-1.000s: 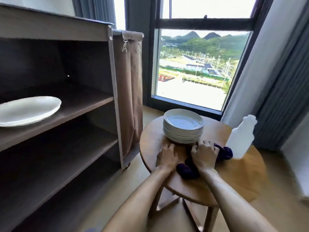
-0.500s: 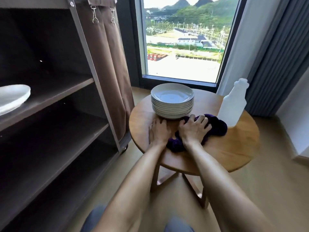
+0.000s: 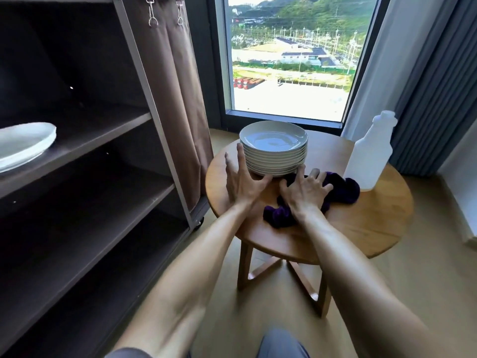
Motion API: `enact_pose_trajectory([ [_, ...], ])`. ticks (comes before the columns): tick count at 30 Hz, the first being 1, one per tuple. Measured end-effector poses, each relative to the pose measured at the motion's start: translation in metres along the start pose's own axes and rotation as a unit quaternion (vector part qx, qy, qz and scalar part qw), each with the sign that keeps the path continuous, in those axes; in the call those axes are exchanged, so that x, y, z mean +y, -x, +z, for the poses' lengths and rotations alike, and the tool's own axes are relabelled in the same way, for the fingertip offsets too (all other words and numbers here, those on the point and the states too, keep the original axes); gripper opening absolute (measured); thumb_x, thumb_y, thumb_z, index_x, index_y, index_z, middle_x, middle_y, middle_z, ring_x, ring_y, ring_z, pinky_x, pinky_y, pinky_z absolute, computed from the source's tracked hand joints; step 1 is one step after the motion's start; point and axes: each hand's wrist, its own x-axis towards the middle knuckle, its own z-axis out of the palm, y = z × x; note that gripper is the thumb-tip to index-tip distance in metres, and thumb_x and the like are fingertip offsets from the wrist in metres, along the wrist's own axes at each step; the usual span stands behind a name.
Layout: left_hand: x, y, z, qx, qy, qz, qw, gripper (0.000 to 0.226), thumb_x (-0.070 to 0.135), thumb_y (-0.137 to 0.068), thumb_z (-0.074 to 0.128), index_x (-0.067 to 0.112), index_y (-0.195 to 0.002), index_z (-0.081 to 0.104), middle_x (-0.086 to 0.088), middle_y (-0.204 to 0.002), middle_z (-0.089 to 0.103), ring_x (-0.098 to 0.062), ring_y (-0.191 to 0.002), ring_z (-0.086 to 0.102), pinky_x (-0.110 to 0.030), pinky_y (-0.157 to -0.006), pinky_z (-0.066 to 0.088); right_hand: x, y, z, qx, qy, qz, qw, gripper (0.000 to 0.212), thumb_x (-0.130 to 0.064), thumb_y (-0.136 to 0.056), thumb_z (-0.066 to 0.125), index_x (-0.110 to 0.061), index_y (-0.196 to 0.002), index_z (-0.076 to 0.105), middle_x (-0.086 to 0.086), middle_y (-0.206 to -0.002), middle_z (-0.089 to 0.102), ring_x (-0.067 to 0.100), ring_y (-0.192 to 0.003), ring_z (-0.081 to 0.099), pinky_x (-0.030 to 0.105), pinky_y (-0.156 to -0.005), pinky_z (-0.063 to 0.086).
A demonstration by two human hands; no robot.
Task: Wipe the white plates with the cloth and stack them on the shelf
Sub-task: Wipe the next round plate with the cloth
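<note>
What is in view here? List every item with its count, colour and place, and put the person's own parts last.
stack of white ceramic plates: one stack, exact count unclear, white, far side of the table
single white plate: one, white, on an upper shelf
purple crumpled cloth: one, purple, on the table under the right hand
translucent plastic bottle: one, whitish, right edge of the table
round wooden table: one, light brown, by the window
dark brown shelving cart: one, dark brown, at left
left hand: open, beside the stack
right hand: spread over the cloth
</note>
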Motion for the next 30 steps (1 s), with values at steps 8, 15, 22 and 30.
enact_pose_trajectory([
  [8, 0.022, -0.056, -0.008, -0.111, -0.096, 0.041, 0.988, 0.079, 0.065, -0.072, 0.081, 0.022, -0.135, 0.060, -0.024, -0.154, 0.033, -0.039, -0.142, 0.038, -0.046, -0.113, 0.038, -0.002, 0.000, 0.003, 0.002, 0.000, 0.026, 1.000, 0.053, -0.051, -0.090, 0.046, -0.011, -0.123, 0.061, 0.021, -0.127, 0.055, 0.037, -0.119, 0.045, 0.050, -0.094, 0.038],
  [15, 0.032, -0.068, -0.013, -0.098, -0.073, 0.023, 0.992, 0.055, 0.058, -0.062, 0.089, 0.019, -0.095, 0.070, -0.009, -0.118, 0.057, -0.026, -0.104, 0.060, -0.034, -0.092, 0.050, -0.004, -0.002, 0.008, -0.023, -0.018, 0.054, 0.998, 0.063, -0.052, -0.090, 0.046, -0.013, -0.140, 0.050, 0.031, -0.152, 0.035, 0.044, -0.145, 0.022, 0.060, -0.115, 0.016],
  [22, 0.045, -0.071, -0.024, -0.089, -0.071, 0.000, 0.994, 0.044, 0.057, -0.058, 0.087, 0.019, -0.074, 0.074, 0.000, -0.086, 0.073, -0.020, -0.089, 0.068, -0.034, -0.078, 0.056, -0.004, -0.008, 0.003, -0.035, 0.016, 0.045, 0.998, 0.039, -0.030, -0.092, 0.045, -0.012, -0.123, 0.062, 0.025, -0.132, 0.054, 0.041, -0.126, 0.042, 0.057, -0.106, 0.030],
  [30, 0.057, -0.082, -0.038, -0.148, -0.084, -0.027, 0.985, 0.050, 0.051, -0.065, 0.091, 0.008, -0.086, 0.080, -0.004, -0.091, 0.079, -0.020, -0.094, 0.072, -0.039, -0.087, 0.058, 0.000, -0.012, 0.006, 0.006, -0.019, 0.022, 1.000, 0.048, -0.048, -0.094, 0.044, -0.011, -0.117, 0.065, 0.025, -0.127, 0.058, 0.040, -0.126, 0.044, 0.057, -0.114, 0.022],
])
